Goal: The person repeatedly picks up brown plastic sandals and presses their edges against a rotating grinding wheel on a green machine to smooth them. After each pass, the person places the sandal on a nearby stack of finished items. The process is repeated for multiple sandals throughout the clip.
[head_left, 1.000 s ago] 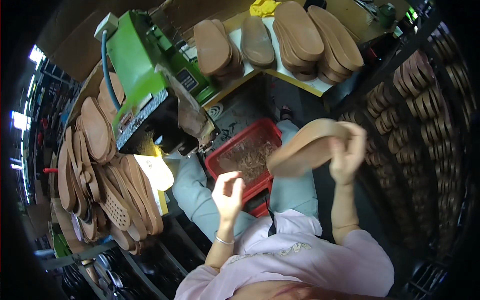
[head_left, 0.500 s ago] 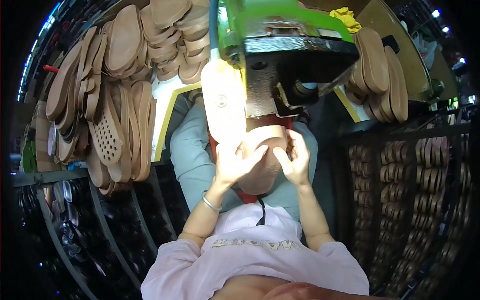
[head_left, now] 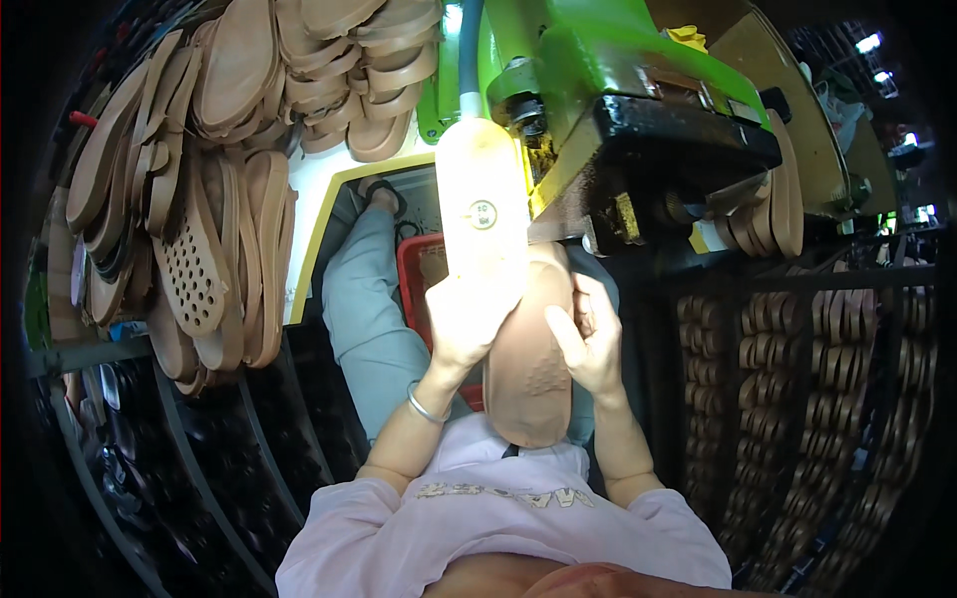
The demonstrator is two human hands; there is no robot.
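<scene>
Between my hands is a brown slipper, its textured footbed facing up and its rounded end close to my shirt. My right hand grips its right edge, thumb lying over the footbed and fingers along the side. At the opposite edge, my left hand holds on, though glare and the lamp hide most of its fingers. The bright white lamp hangs just above that hand. The slipper's far end lies partly in shadow below a green and black machine.
Brown slippers and soles are heaped at the left, one sole perforated. A red bin stands between my legs. More slippers lean by a cardboard box on the right. Racks of footwear fill the lower right.
Both hands have drawn the slipper back toward my body, and more of its footbed shows. The machine and lamp now appear farther right as the view has shifted.
</scene>
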